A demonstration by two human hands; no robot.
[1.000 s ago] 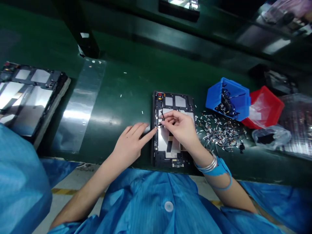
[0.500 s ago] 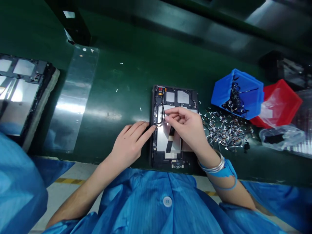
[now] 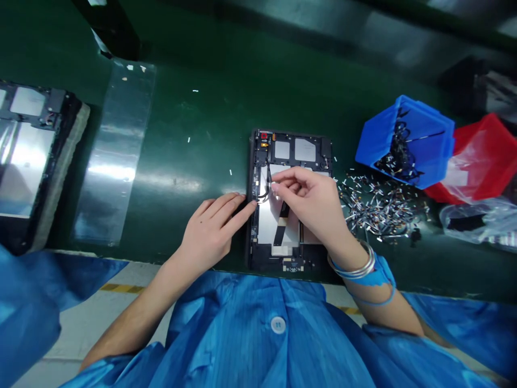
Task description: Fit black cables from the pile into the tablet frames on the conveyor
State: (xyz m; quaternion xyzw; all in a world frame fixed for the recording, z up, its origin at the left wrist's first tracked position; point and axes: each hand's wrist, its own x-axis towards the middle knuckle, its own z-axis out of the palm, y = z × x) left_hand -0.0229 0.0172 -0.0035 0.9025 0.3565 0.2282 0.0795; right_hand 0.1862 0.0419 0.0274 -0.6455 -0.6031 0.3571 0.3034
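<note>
An opened tablet (image 3: 265, 233) lies on the green table, its inner boards and silver plates showing. My left hand (image 3: 212, 223) rests at the tablet's left side with fingers stretched out, the index fingertip touching the left edge near a thin black cable (image 3: 269, 178). Above the silver plate, my right hand (image 3: 317, 202) is closed in a pinch on that cable, which curves down from the upper left of the tablet. Below the right fingers runs a flat black ribbon (image 3: 280, 230). The exact pinch point is partly hidden by the fingertips.
Right of the tablet lies a pile of small cables with white tips (image 3: 382, 213). Behind it a blue bin (image 3: 434, 153) holds black cables, beside a red bin (image 3: 490, 156) and a clear plastic bag (image 3: 464, 221). More opened tablets (image 3: 30, 161) are stacked at left, near a clear strip (image 3: 117, 140).
The whole view has shifted slightly, with the table appearing a little higher. Both hands keep nearly the same places on the tablet, and the right hand still pinches the cable.
</note>
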